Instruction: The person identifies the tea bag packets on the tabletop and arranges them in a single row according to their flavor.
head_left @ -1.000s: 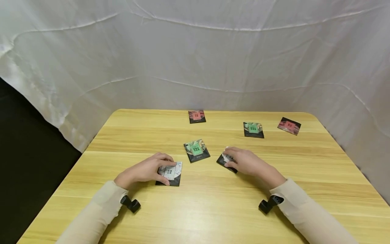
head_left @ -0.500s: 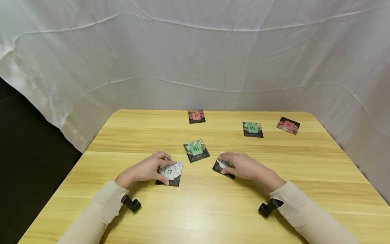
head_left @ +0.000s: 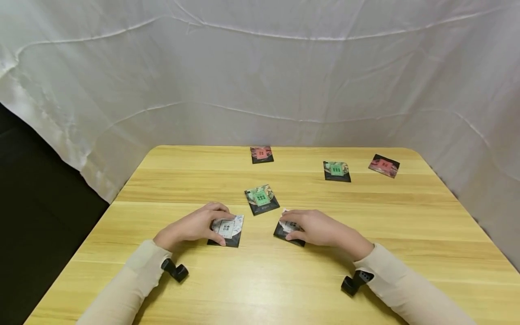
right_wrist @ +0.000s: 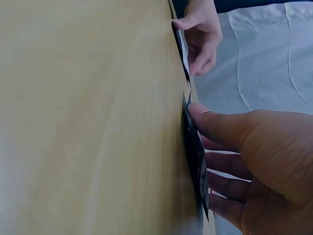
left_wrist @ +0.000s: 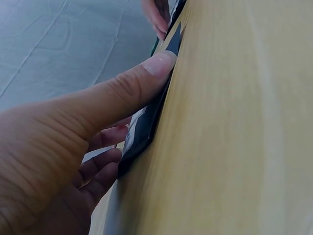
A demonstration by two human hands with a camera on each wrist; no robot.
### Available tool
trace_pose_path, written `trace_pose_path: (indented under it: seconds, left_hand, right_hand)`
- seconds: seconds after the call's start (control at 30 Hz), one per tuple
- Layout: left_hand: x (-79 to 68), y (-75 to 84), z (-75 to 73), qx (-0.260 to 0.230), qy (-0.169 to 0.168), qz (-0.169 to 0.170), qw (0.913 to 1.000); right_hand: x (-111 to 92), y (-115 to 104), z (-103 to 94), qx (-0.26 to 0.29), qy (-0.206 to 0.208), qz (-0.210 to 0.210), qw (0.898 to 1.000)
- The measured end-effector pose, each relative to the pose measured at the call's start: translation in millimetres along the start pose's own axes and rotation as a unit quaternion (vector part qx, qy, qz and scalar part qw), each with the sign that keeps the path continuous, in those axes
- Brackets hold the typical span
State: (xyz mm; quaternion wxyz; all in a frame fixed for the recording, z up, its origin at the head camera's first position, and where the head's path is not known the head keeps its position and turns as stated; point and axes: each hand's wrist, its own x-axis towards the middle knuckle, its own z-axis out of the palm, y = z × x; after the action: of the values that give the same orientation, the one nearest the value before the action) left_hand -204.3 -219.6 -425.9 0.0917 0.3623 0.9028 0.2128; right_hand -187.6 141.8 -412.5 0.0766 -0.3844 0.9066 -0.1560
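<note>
Two flat black sachets with white labels lie on the wooden table before me. My left hand [head_left: 199,225] holds the left white-label sachet [head_left: 230,231] across its face, thumb at the near edge and fingers toward the far side. My right hand [head_left: 318,227] spans the right white-label sachet [head_left: 280,232], which sits slightly turned and partly covered by fingers. In the left wrist view, the thumb [left_wrist: 142,78] presses along the sachet's dark edge. From the right wrist, that sachet [right_wrist: 195,159] shows edge-on between thumb and fingers, close over the wood.
A green-label sachet [head_left: 263,201] lies just beyond and between the hands. Farther back are another green-label sachet [head_left: 336,172] and two red-label ones, at back centre [head_left: 262,154] and back right [head_left: 384,165]. A pale curtain [head_left: 260,81] hangs behind the table [head_left: 260,289].
My right hand has drawn its white-label sachet leftward and toward me, closer to the left one. The left hand and its sachet have stayed in place.
</note>
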Motion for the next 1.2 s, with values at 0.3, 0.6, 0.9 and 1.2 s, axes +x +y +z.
trace_pose_path:
  seconds: [0.3, 0.6, 0.9, 1.2]
  left_hand:
    - [-0.3, -1.6, 0.9, -0.019, -0.009, -0.011, 0.9997]
    - [0.6, -2.8, 1.4, -0.018, -0.006, -0.009, 0.9998]
    - [1.3, -4.0, 1.5, -0.013, -0.006, -0.002, 0.9999]
    - [0.3, -2.4, 0.2, -0.013, -0.011, -0.004, 0.9998]
  right_hand:
    - [7.0, -13.3, 3.8, -0.007, 0.005, -0.023, 1.0]
    - [21.2, -25.9, 7.1, -0.017, -0.011, -0.037, 0.999]
    - [35.9, -38.2, 9.9, -0.029, -0.019, -0.051, 0.998]
    - [48.0, -46.2, 12.8, -0.041, -0.03, -0.07, 0.996]
